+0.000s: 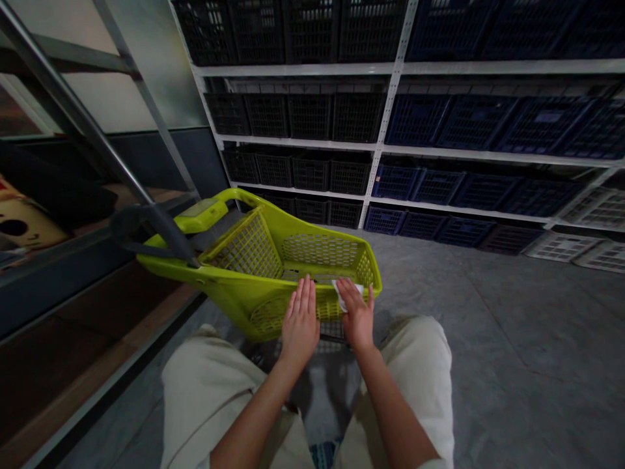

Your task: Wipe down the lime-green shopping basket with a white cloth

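From here, the person sits low with beige trousers point(420, 371) on both sides of a lime-green basket point(244, 286), and both hands are on its near side. The left hand point(300, 319) lies open and flat, fingers together, palm against the mesh wall just below the rim. The right hand point(356, 311) is spread over a small white cloth point(344, 292) at the rim, with the cloth showing between the fingers and thumb; I cannot tell whether that hand is gripping the cloth or only pressing it down. The 2 hands are just beside each other, not touching. As for progress, the pictures settle little: the basket's walls all look much the same, with no clear line between parts the cloth has reached and parts it has not, and nothing at this distance shows dirt or damp. The basket's far end, with its handle point(205, 215), sits under a steel rail point(97, 130) that crosses in front of it. Beyond stand white shelves point(390, 111) in 4 tiers, holding black crates point(310, 117) and navy crates point(473, 120), while white crates point(561, 247) lie low on the right, by the grey floor point(512, 326).
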`<state>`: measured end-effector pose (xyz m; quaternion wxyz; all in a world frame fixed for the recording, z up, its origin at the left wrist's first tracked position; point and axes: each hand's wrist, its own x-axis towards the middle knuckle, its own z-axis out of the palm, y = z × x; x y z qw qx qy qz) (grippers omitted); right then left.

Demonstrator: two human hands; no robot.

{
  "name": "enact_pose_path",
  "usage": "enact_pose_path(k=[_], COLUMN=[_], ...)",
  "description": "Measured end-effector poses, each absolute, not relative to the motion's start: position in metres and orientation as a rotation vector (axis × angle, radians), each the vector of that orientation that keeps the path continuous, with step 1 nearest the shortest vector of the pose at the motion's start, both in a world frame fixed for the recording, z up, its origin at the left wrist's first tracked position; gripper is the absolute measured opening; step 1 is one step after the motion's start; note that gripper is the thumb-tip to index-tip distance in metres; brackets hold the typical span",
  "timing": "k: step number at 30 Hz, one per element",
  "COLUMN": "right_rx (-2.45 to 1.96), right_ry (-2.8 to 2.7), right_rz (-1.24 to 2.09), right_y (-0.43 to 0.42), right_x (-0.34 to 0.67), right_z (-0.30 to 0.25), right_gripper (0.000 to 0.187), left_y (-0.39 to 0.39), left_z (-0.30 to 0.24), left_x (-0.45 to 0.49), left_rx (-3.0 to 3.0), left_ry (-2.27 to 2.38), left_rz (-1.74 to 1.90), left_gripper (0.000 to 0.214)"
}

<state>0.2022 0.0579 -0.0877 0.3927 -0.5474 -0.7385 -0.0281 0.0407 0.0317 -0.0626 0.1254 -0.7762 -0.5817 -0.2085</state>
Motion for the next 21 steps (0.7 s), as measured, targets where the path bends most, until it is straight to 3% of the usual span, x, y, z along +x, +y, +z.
enact_pose_path(k=[5,9,16,21], right_rx=[-1.524,-1.625,-1.387,-1.329], right_ry=[-1.630,-1.470,-1.826,-1.936], right_rz=[-0.065,-0.148,-0.033,-0.050], right_y=[0.061,0.062,0.062,0.058], right_x=[0.260,0.243,0.151,0.168], right_z=[-0.118,-0.115,-0.079,-0.078], right_gripper=[0.079,0.074,0.076,0.084], left_y=[0.030,0.030,0.034,0.032], left_z=[-0.061,-0.061,-0.068,-0.066], left_x=[0.041,0.047,0.047,0.046], left_rx=[-2.258,-2.247,-2.164,-2.207], left_ry=[-1.696,-1.728,-1.735,-1.725], left_rz=[-0.645,-0.639,-0.626,-0.623], left_gripper=[0.089,0.089,0.074,0.078])
